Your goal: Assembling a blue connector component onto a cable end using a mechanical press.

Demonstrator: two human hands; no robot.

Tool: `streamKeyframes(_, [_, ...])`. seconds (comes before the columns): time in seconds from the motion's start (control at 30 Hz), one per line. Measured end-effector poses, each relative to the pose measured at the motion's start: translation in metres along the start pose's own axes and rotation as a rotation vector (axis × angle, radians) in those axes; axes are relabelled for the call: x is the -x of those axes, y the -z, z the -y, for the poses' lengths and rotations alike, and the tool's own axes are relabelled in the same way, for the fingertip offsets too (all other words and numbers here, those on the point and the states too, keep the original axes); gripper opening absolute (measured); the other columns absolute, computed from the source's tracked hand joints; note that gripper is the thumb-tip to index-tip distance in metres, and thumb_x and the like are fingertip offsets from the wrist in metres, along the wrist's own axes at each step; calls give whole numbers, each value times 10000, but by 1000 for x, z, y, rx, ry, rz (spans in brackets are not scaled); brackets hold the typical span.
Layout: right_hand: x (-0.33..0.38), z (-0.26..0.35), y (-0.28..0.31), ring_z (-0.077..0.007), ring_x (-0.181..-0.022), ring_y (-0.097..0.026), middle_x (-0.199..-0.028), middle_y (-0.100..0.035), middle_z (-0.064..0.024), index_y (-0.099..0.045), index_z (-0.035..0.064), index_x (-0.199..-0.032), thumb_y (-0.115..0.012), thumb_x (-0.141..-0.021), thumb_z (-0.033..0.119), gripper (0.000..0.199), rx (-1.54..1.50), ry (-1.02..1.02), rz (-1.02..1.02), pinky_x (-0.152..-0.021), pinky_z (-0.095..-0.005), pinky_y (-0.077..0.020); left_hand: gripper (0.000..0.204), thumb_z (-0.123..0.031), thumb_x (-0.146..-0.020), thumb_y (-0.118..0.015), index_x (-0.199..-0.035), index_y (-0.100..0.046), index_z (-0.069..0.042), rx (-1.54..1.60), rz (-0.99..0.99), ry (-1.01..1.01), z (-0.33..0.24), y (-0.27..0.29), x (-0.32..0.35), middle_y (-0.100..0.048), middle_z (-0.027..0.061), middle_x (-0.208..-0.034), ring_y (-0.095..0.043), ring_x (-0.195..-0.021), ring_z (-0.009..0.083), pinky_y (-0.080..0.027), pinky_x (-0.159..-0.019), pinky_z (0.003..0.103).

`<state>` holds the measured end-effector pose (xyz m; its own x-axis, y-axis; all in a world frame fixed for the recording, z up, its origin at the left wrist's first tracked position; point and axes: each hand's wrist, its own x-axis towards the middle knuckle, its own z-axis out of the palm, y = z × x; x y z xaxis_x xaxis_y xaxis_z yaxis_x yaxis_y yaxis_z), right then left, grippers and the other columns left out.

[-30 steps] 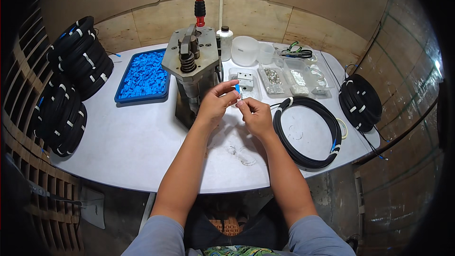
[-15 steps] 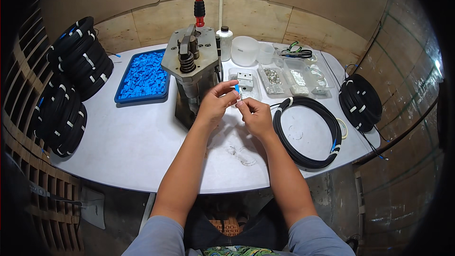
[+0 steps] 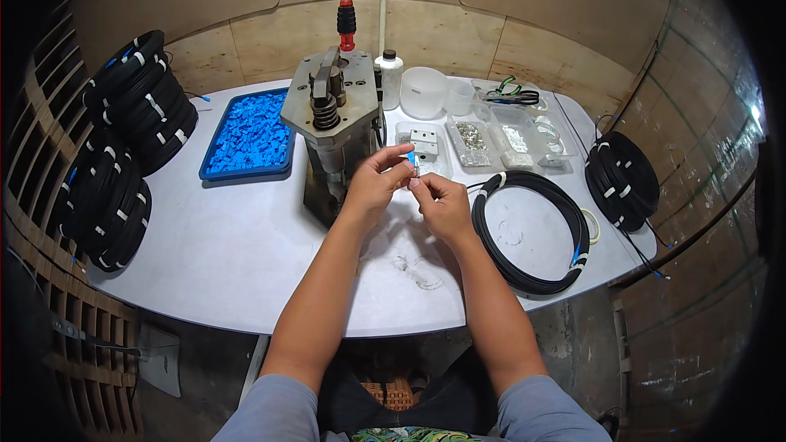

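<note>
My left hand [image 3: 372, 186] pinches a small blue plastic connector housing [image 3: 411, 157] between thumb and fingers, above the middle of the table. Close against it, my right hand [image 3: 443, 200] is pinched on a thin cable end with a small pale tip, partly hidden by the fingers. The tip meets or nearly touches the housing; how far it sits inside cannot be seen. From my right hand a black cable appears to run to the coil of black cable [image 3: 536, 285], tied with white bands, lying at the right.
A steel hand press [image 3: 344, 102] with a red-and-black handle stands left of my hands. Beyond it sits a blue tray [image 3: 246, 174] of blue housings. Clear boxes of small parts [image 3: 471, 143], a bottle [image 3: 390, 86] and tubs line the back. Cable coils [image 3: 135, 106] are stacked at the left.
Both hands hold nearly the same place and grip. The whole view has shifted down by a few pixels, and the fingers have moved only slightly around the blue housing.
</note>
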<state>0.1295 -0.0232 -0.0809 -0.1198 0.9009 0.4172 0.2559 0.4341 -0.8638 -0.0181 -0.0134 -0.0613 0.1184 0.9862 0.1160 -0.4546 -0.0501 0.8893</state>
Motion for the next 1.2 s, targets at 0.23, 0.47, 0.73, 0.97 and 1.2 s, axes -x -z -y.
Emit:
streamKeyframes(0.23, [1,0,2,-39,-501,-458,-552,-546,17,-686,18,-832,-589,-916,185,211,73,44,32,-470,-229,-362,315,-61,-863,-624,-1168,-601,17,-50,2,-28,4,-3,1,-624,47,-884,-574,-774,105,-491,-698,245])
streamKeyframes(0.47, [1,1,-1,-56,-497,-424,-528,-534,-11,-666,4,-779,-619,-881,176,206,26,29,-4,-464,-260,-348,326,-56,-864,-623,-1182,-593,12,-51,7,-35,3,-2,1,-624,54,-899,-579,-770,106,-495,-695,248])
streamKeyframes(0.73, [0,-1,-1,-40,-491,-409,-517,-516,17,-663,9,-777,-621,-894,194,223,-26,-7,2,-455,-246,-330,312,-14,-853,-629,-1163,-594,-34,17,11,-8,4,1,-1,-603,51,-985,-582,-900,128,-511,-812,262])
streamKeyframes(0.97, [-1,1,1,-34,-508,-490,-600,-551,32,-638,29,-895,-642,-905,208,179,-112,-75,6,-469,-200,-370,325,-24,-854,-637,-1173,-584,-54,76,-33,-18,3,3,-3,-603,60,-1000,-588,-910,144,-501,-850,285])
streamKeyframes(1.2, [-1,-2,1,-41,-523,-510,-637,-580,21,-651,20,-934,-655,-896,209,192,-92,-53,23,-480,-203,-401,336,-24,-844,-640,-1175,-579,-46,97,-2,-25,4,6,-4,-609,55,-973,-591,-884,133,-500,-842,280])
